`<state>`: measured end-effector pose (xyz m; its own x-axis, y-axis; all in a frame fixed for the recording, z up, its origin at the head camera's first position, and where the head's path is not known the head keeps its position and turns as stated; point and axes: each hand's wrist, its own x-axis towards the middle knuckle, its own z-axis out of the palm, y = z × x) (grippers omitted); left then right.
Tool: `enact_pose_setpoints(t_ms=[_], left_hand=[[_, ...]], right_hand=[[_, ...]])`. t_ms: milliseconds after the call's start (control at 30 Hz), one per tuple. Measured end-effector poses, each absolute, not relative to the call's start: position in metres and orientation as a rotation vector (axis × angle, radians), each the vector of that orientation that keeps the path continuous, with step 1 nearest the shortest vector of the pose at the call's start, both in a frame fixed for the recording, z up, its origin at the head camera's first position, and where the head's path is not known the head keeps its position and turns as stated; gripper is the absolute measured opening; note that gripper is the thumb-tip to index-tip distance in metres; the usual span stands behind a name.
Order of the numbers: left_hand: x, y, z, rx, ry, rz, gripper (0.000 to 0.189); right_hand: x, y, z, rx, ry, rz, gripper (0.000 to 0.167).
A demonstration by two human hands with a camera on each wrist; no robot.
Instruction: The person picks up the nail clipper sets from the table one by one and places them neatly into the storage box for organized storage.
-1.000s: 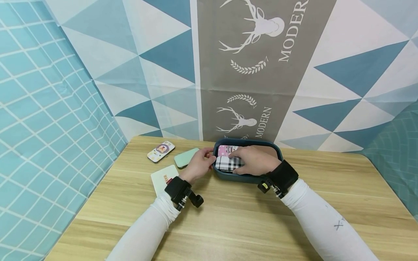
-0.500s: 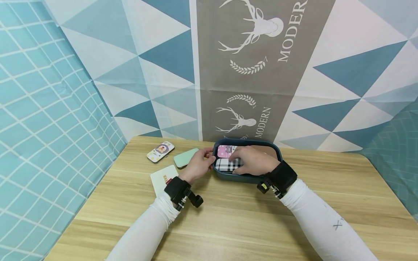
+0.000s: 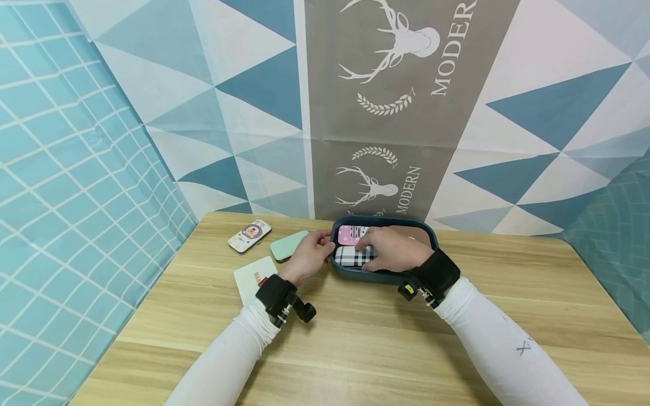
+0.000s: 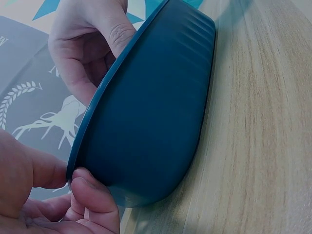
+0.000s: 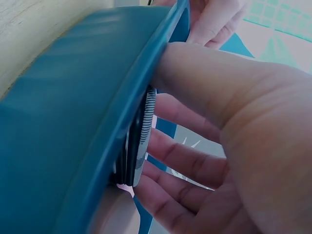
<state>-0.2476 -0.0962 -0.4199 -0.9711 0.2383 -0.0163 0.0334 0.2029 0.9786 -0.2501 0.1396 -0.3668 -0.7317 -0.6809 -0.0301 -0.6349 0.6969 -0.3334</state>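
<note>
A dark blue oblong plastic basket stands at the back of the table. With thumb and fingers, my left hand pinches its left rim, plain in the left wrist view on the basket wall. My right hand reaches inside and holds a flat black-and-white plaid case, its fingers on the top face and its thumb towards the near wall. Behind the plaid case lies a pink patterned case. The right wrist view shows thin dark edges stacked under the patterned case; the right hand hides part of the basket's contents.
Left of the basket lie a mint green case, a white cartoon-print case and a cream square item with lettering, partly covered by the left wrist. A brown flat item sits in the basket's right part. A patterned cloth backdrop rises behind the table.
The plaid case has settled slightly lower and nearer the front wall of the basket, showing more of the pink case. Both hands have stayed nearly in place.
</note>
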Motion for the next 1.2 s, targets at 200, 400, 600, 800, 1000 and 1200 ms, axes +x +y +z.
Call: enact_pose_setpoints(t_ms=[200,400,600,800,1000,1200], left_hand=[[-0.2465,-0.0957,-0.4186,0.255,2.299,1.865,0.044],[-0.2468,-0.0955,-0.4179,0.249,2.304,1.858,0.044],[-0.2478,-0.0961,-0.4199,0.245,2.303,1.851,0.044],[-0.2477,-0.0963,-0.4194,0.237,2.302,1.852,0.044],[-0.2461,-0.0964,-0.4173,0.238,2.301,1.846,0.044],[-0.2463,-0.0965,-0.4177,0.237,2.306,1.838,0.044]], right_hand=[[-0.2475,0.1386,-0.3653,-1.053,2.748,-0.443,0.041],[-0.247,0.1379,-0.3644,-1.045,2.747,-0.436,0.041],[-0.2484,0.1385,-0.3639,-1.049,2.742,-0.436,0.039],[-0.2496,0.1397,-0.3655,-1.059,2.743,-0.438,0.039],[-0.2502,0.1404,-0.3667,-1.085,2.732,-0.451,0.038],[-0.2502,0.1403,-0.3669,-1.074,2.73,-0.442,0.037]])
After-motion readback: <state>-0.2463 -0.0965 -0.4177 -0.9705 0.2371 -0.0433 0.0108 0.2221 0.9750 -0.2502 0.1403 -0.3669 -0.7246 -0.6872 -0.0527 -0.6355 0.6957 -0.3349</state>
